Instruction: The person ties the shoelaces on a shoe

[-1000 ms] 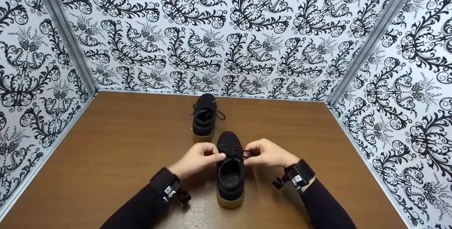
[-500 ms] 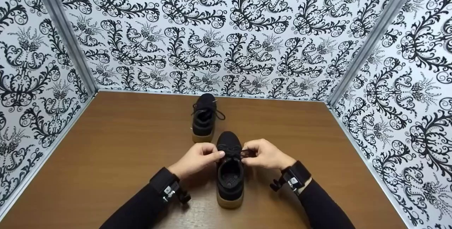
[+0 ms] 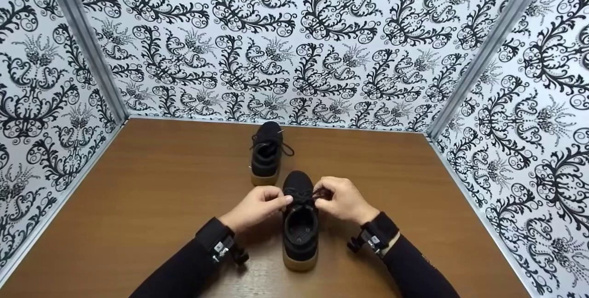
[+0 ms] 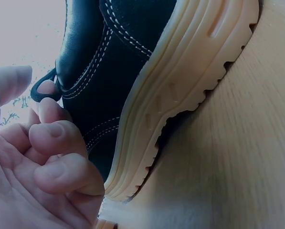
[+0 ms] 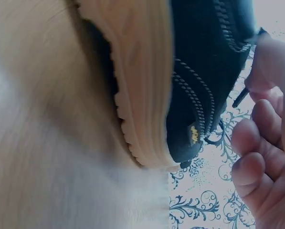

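Observation:
A black lace-up shoe [image 3: 298, 179] with a tan sole stands in front of me, toe pointing away. On its left side my left hand [image 3: 257, 208] holds a shoelace loop [image 4: 36, 92], the loop passing round a fingertip with the thumb close by, as the left wrist view shows. My right hand [image 3: 346, 200] is at the right side of the laces and pinches shoelace between thumb and forefinger. A dark lace end [image 5: 240, 98] sticks out below that pinch in the right wrist view, where the other fingers are curled.
A second black shoe [image 3: 269, 133] stands farther back and slightly left, toe away, its lace [image 3: 288, 150] looping out to the right. Both shoes are on a brown wooden table [image 3: 175, 164]. Patterned panels [image 3: 285, 59] enclose the back and sides.
My right hand has moved left, closer over the shoe, and its wrist has turned. My left hand has barely moved. Both shoes stay in place.

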A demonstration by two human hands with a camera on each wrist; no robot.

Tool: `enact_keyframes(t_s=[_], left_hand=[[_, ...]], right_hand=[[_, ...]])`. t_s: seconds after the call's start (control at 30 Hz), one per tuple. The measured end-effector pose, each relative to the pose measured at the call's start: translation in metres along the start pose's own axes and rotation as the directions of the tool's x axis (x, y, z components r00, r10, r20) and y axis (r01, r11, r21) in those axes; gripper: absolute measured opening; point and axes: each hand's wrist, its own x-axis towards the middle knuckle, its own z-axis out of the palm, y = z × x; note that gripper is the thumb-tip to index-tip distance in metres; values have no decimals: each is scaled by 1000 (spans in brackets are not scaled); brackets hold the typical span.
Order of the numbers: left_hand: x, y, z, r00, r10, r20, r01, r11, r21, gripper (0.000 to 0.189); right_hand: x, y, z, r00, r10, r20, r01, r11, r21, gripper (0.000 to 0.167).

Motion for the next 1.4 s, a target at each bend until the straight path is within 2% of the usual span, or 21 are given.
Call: enact_keyframes(t_s=[0.07, 0.17, 0.33, 0.47, 0.63, 0.7, 0.87, 0.93, 1.13, 1.23, 1.4], left_hand=[[0, 0, 0, 1000, -8, 1, 8, 1000, -16, 36], [-1, 0, -1, 1000, -14, 6, 14, 999, -30, 35], [-2, 0, -3, 1000, 9, 19, -9, 1000, -12, 33], [-2, -1, -5, 999, 21, 36, -21, 1000, -19, 34], [-2, -4, -9, 998, 15, 67, -9, 997, -80, 31], [-2, -5, -10, 997, 17, 78, -9, 995, -99, 30], [-2, -4, -9, 995, 5, 97, 9, 989, -147, 32], [-2, -4, -9, 994, -9, 112, 28, 985, -168, 33], [-3, -2, -13, 987, -27, 161, 61, 976, -210, 36], [-4, 0, -14, 986, -25, 165, 59, 977, -204, 38], [-3, 1, -18, 987, -31, 157, 59, 983, -175, 39]], right_hand=[[0, 0, -2, 999, 37, 24, -38, 999, 34, 23], [1, 0, -9, 987, 114, 110, -130, 980, 148, 18], [-2, 6, -24, 945, 203, 256, -272, 924, 270, 15], [-3, 8, -34, 916, 209, 342, -314, 905, 289, 10], [-3, 9, -38, 887, 170, 430, -308, 911, 275, 26], [-4, 9, -39, 863, 169, 475, -330, 901, 280, 30], [-5, 8, -41, 788, 226, 573, -441, 857, 267, 40], [-6, 8, -43, 769, 239, 593, -461, 850, 256, 43], [-8, 12, -51, 763, 258, 592, -458, 863, 214, 43], [-8, 12, -55, 766, 270, 584, -450, 873, 188, 39], [-7, 11, -61, 773, 245, 585, -417, 891, 178, 34]])
